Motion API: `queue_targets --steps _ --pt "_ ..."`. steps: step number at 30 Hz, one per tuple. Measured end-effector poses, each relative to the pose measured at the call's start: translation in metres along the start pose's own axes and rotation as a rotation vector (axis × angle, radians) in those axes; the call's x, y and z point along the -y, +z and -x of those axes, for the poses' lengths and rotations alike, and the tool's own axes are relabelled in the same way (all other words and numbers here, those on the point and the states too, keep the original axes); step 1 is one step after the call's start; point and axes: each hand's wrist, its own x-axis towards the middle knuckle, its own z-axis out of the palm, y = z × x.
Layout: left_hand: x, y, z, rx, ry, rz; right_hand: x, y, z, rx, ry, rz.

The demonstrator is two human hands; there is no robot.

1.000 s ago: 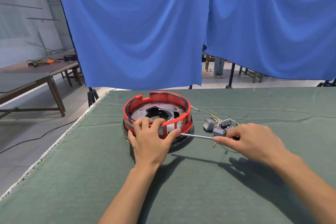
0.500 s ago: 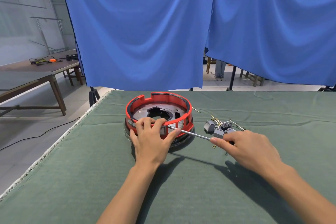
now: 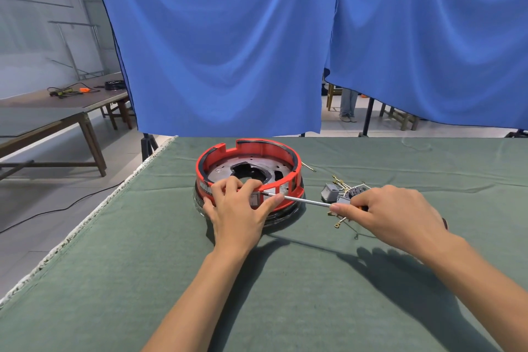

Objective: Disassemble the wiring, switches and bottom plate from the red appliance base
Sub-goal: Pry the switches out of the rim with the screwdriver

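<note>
The left hand [image 3: 238,210] is curled over the near rim of the round red plastic appliance base [image 3: 248,173], fingers hooked inside and thumb stretched along the outer wall, gripping it. The right hand [image 3: 391,214] grips a slim steel-shafted screwdriver [image 3: 300,200] with an orange handle, forefinger laid along it; the tip reaches leftward to a small grey panel in the wall just beside the left thumb. Beyond the left fingers, inside the ring, lies the grey perforated metal bottom plate [image 3: 251,170]. Just past the right knuckles sits a heap of grey switches and brass-tipped wiring [image 3: 340,191]. All rests on the green cloth-covered bench [image 3: 285,294], with a blue curtain [image 3: 228,37] hanging beyond.
</note>
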Motion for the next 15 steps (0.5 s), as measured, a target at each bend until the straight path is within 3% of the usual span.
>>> queue_targets --steps 15 --pt "-0.002 0.001 -0.001 0.005 -0.009 0.011 -0.018 -0.002 -0.037 -0.137 -0.283 0.229"
